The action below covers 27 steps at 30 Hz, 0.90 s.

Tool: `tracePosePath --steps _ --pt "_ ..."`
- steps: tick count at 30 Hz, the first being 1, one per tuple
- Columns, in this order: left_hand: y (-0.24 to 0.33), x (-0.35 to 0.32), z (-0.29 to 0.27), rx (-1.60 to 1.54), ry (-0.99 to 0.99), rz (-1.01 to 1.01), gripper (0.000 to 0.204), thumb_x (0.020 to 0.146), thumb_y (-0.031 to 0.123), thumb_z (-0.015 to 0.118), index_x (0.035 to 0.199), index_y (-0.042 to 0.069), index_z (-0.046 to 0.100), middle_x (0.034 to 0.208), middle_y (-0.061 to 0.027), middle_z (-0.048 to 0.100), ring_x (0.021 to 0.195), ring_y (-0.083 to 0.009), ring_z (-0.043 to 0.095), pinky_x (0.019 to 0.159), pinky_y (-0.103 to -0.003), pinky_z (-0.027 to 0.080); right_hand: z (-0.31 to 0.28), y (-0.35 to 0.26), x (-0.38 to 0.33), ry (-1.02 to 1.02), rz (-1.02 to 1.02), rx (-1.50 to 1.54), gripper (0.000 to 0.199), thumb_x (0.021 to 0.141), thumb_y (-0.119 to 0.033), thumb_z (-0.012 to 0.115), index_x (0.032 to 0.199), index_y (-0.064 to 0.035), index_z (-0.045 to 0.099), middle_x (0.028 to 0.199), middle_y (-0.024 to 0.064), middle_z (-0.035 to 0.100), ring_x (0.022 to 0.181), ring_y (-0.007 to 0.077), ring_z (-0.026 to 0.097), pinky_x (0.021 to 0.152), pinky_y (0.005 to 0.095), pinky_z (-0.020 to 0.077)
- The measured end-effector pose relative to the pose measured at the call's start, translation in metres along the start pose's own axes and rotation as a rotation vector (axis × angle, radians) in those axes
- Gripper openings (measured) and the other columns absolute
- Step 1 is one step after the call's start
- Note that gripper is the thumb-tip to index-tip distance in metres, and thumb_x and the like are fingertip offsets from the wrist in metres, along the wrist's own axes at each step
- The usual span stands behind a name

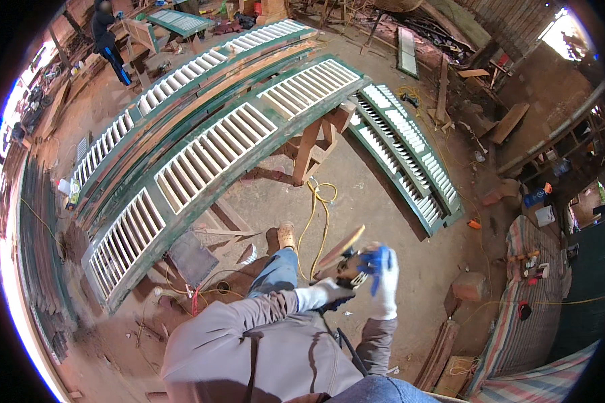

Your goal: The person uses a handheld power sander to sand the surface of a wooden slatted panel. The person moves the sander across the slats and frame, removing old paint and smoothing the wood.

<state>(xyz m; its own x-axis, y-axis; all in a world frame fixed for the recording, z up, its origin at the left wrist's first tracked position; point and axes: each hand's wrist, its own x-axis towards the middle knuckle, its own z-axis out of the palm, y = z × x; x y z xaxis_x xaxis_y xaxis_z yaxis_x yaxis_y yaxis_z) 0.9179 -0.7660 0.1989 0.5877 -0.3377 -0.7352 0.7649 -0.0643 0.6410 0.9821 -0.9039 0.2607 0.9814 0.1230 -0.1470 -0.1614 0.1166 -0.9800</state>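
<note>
In front of my body I hold an angle grinder (pixel 348 267) with a tan round disc, which is tilted up and toward the left. My left hand (pixel 319 293), in a white glove, is closed around the dark body of the tool. Close by on the right is my right hand (pixel 384 277), in a white glove with a blue palm. Its fingers are blurred against the tool's side, and I cannot tell whether they grip it. Beyond my hands, a long green shutter panel (pixel 215 176) with white slats lies across wooden trestles.
More slatted green panels (pixel 410 164) lie on the right, and others are stacked behind the nearest one. A yellow cord (pixel 327 213) loops over the floor by my foot. A wooden trestle (pixel 309 149) supports the panel. Another person (pixel 106 39) stands far left.
</note>
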Motion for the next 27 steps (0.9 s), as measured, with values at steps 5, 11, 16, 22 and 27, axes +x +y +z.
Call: tracePosePath --steps 5,11,16,22,27 --pt "0.101 0.027 -0.081 -0.512 -0.172 -0.005 0.024 0.090 0.031 0.073 0.079 0.012 0.063 0.059 0.0042 0.053 0.045 -0.0069 0.048 0.042 -0.026 0.043 -0.056 0.113 0.132 0.297 0.174 -0.223 0.054 0.102 -0.057 0.038 0.116 -0.0104 0.062 0.111 0.0042 0.066 0.097 0.0162 0.061 0.078 0.0378 0.0503" --pt "0.231 0.010 -0.180 -0.654 -0.368 0.003 0.025 0.094 0.031 0.068 0.092 0.008 0.061 0.059 0.0081 0.042 0.045 -0.0035 0.038 0.043 -0.021 0.034 -0.023 0.250 0.241 -0.020 0.729 0.235 0.073 0.096 -0.071 0.035 0.113 -0.0060 0.064 0.093 0.0071 0.069 0.071 0.0186 0.063 0.061 0.0325 0.0502" --pt "0.270 -0.022 -0.304 -0.551 -0.151 0.017 0.031 0.093 0.035 0.068 0.092 0.005 0.064 0.060 0.0073 0.044 0.043 -0.0047 0.039 0.040 -0.022 0.034 0.110 0.096 0.311 -0.282 0.837 0.226 0.074 0.095 -0.072 0.036 0.112 -0.0056 0.064 0.091 0.0069 0.068 0.066 0.0188 0.061 0.058 0.0324 0.0489" --pt "0.282 -0.023 -0.391 -0.543 0.056 -0.113 0.033 0.091 0.037 0.068 0.084 0.006 0.061 0.056 0.0051 0.045 0.042 -0.0070 0.042 0.040 -0.025 0.038 0.096 0.021 0.372 -0.965 0.727 -0.201 0.054 0.090 -0.047 0.070 0.123 -0.0051 0.060 0.098 0.0004 0.064 0.084 0.0092 0.055 0.073 0.0247 0.0467" --pt "0.297 0.000 -0.401 -0.339 0.302 -0.151 0.029 0.092 0.033 0.066 0.083 0.006 0.061 0.058 0.0022 0.050 0.043 -0.0088 0.047 0.040 -0.026 0.041 0.121 -0.004 0.440 -1.159 0.471 -0.366 0.068 0.078 -0.022 0.085 0.134 -0.0003 0.053 0.112 0.0041 0.066 0.103 0.0110 0.056 0.092 0.0285 0.0464"
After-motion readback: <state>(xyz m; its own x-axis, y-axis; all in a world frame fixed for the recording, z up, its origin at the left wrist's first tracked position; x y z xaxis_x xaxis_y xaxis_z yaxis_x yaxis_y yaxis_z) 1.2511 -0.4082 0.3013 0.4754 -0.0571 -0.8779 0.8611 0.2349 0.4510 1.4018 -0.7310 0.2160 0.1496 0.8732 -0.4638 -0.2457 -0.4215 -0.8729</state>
